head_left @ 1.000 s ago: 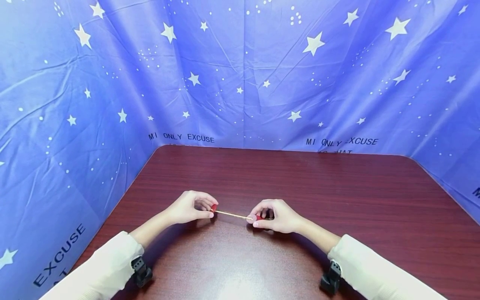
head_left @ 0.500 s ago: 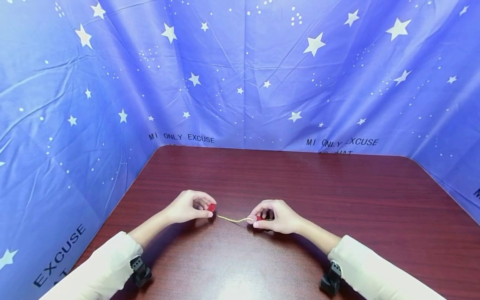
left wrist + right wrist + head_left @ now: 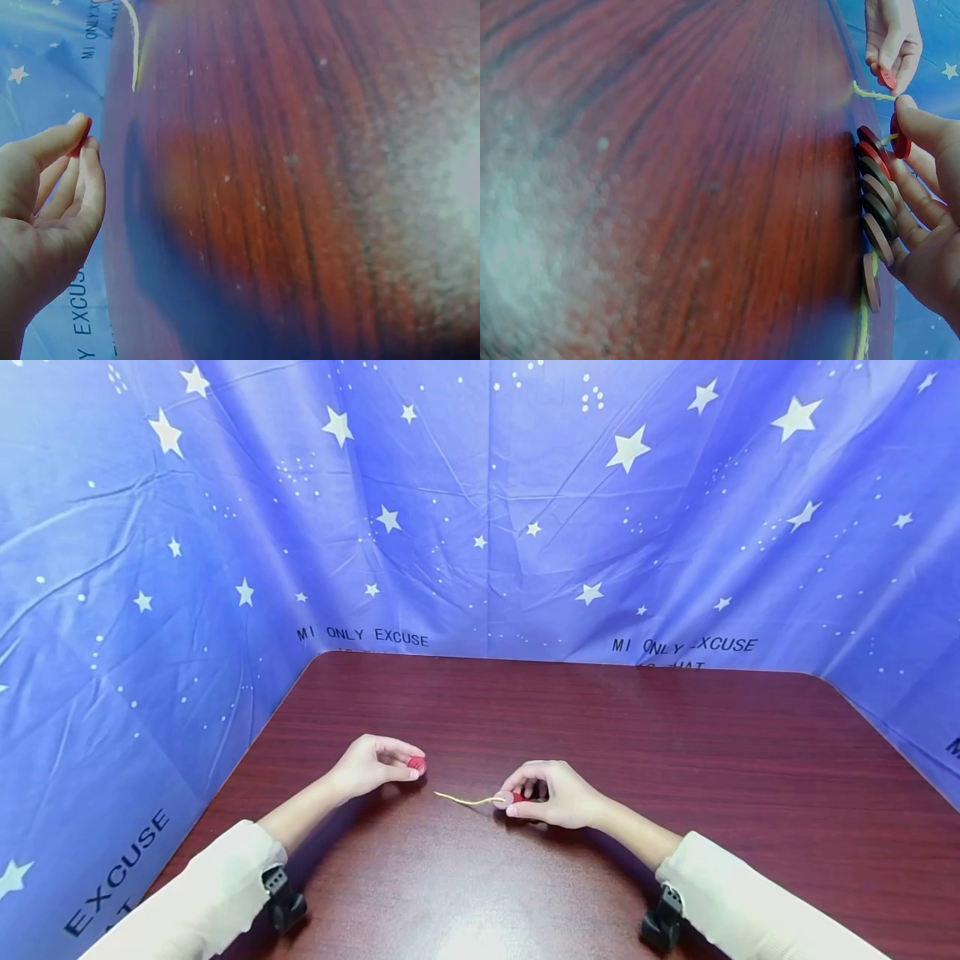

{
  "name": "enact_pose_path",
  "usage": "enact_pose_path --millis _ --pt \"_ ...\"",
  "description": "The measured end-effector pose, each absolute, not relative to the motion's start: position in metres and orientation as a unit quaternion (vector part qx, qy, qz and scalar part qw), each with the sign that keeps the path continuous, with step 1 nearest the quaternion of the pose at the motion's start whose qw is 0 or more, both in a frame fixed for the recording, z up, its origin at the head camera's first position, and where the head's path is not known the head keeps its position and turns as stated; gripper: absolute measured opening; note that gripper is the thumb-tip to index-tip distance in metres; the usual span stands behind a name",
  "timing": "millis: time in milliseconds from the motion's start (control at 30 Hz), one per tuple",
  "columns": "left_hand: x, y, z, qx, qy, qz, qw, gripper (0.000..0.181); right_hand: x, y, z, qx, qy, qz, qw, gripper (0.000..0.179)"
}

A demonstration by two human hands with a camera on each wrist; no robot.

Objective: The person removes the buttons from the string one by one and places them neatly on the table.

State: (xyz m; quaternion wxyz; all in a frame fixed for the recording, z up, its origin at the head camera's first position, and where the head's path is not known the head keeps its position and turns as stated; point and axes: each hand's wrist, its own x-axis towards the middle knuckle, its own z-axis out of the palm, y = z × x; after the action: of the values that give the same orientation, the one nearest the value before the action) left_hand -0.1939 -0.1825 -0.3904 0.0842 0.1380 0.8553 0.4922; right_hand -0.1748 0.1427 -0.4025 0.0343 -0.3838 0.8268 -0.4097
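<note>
My left hand (image 3: 375, 766) pinches a red button (image 3: 417, 765) between thumb and fingertips, just above the table. In the right wrist view that red button (image 3: 887, 78) shows its face, with small holes. To the right, my right hand (image 3: 555, 793) pinches a button (image 3: 901, 136) threaded on a yellow string (image 3: 874, 94). The string's free end (image 3: 453, 799) sticks out toward the left hand, apart from the red button there. Below the right fingers, several red, dark and brown strung buttons (image 3: 877, 187) hang in a row on the string.
A dark red wood-grain table (image 3: 480, 710) lies under both hands. Blue cloth with white stars (image 3: 487, 510) stands behind it and along the sides. Black wrist cameras (image 3: 283, 900) sit at the sleeve cuffs.
The string, stretched straight between the hands a second ago, is now slack and apart from the left hand. The left hand has drawn back left and away with its red button. The right stays put.
</note>
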Motion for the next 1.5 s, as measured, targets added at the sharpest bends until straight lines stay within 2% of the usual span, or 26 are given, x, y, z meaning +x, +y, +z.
enact_pose_path --millis 300,633,800,967,1200,1500 --pt "-0.205 -0.176 -0.392 0.124 0.834 0.529 0.095 0.032 -0.174 0.14 -0.402 -0.375 0.83 -0.411 0.035 0.018" --pt "-0.222 -0.166 -0.387 0.131 0.817 0.55 0.114 0.028 -0.158 0.131 -0.373 -0.384 0.825 -0.412 0.038 0.016" --pt "-0.237 -0.164 -0.384 0.119 0.818 0.55 0.116 0.026 -0.167 0.134 -0.389 -0.38 0.827 -0.412 0.034 0.018" --pt "-0.253 -0.163 -0.382 0.076 0.798 0.581 0.143 0.029 -0.175 0.137 -0.404 -0.386 0.824 -0.413 0.037 0.018" --pt "-0.267 -0.159 -0.382 0.028 0.737 0.652 0.175 0.036 -0.175 0.137 -0.406 -0.389 0.819 -0.42 0.045 0.018" --pt "-0.281 -0.163 -0.381 0.005 0.743 0.645 0.179 0.038 -0.176 0.138 -0.405 -0.387 0.822 -0.416 0.041 0.017"
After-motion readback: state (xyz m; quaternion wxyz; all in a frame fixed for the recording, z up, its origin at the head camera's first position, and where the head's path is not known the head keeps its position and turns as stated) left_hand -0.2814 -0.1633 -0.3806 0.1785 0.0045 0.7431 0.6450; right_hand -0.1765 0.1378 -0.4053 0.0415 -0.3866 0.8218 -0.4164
